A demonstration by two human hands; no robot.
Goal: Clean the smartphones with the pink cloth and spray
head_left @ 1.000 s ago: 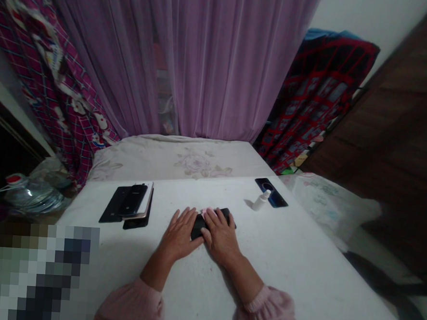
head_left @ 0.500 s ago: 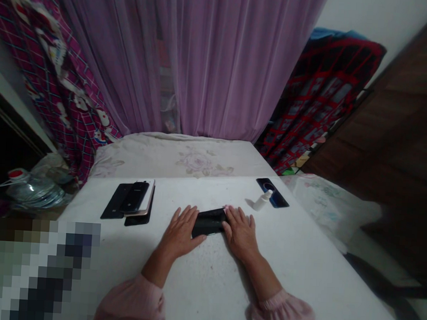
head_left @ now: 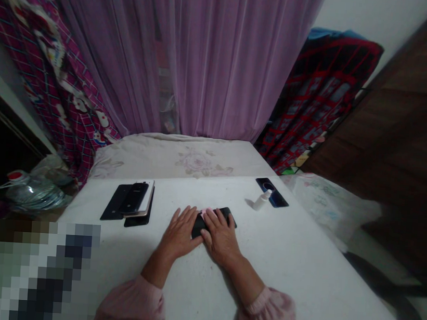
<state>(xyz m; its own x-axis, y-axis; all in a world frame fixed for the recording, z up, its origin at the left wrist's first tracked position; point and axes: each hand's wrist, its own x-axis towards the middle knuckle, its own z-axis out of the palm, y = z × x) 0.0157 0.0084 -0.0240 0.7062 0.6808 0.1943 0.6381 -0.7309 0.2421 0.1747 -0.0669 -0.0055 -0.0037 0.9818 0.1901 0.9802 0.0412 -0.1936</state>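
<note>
A black smartphone (head_left: 228,213) lies flat on the white-covered table in front of me. My left hand (head_left: 181,229) grips its left end, fingers along the far side and thumb near the front edge. Across the middle of the phone rests my right hand (head_left: 220,234), pressing a small pink cloth (head_left: 206,211) against it. Most of the cloth is hidden beneath my fingers. The two hands nearly touch at the thumbs.
Several phones (head_left: 135,198) are stacked to the left. On the right, a small white spray bottle (head_left: 262,200) stands by a blue card-like box or phone (head_left: 278,198). A large water bottle (head_left: 31,190) stands beyond the table's left edge. Purple curtains (head_left: 219,64) hang behind.
My right hand has slid left across the phone with the pink cloth, uncovering the phone's right end. The left hand has stayed in place.
</note>
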